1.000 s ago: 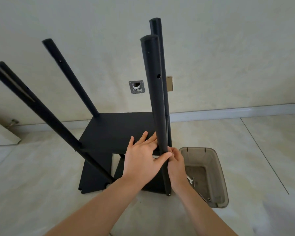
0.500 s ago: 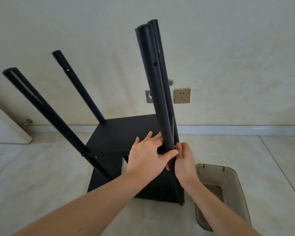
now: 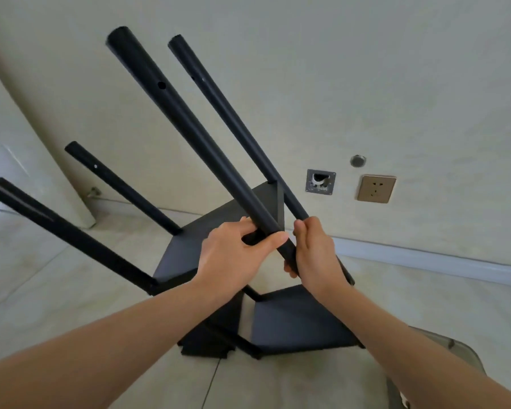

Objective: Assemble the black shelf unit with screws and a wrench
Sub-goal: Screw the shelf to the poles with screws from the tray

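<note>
At the centre of the frame the black shelf unit [image 3: 207,249] stands tipped on the pale tiled floor [image 3: 42,290], its four round posts slanting toward the upper left. Nearest the camera, the thick front post [image 3: 189,128] runs from the upper left down to the middle, where both hands meet on it. The left hand [image 3: 233,258] has its fingers curled round the post from behind and its thumb laid across the front, so it grips the tube. Just right of it, the right hand [image 3: 313,252] wraps the same post lower down, fingers closed around it. A thinner rear post [image 3: 233,119] lies beside the front one, and two more posts [image 3: 71,234] reach toward the left edge. Below the hands, a lower shelf panel [image 3: 301,320] sits near the floor. On the wall at right are a gold socket [image 3: 376,188] and an open wall box [image 3: 320,182]. A clear plastic bin [image 3: 443,349] shows at the lower right.
</note>
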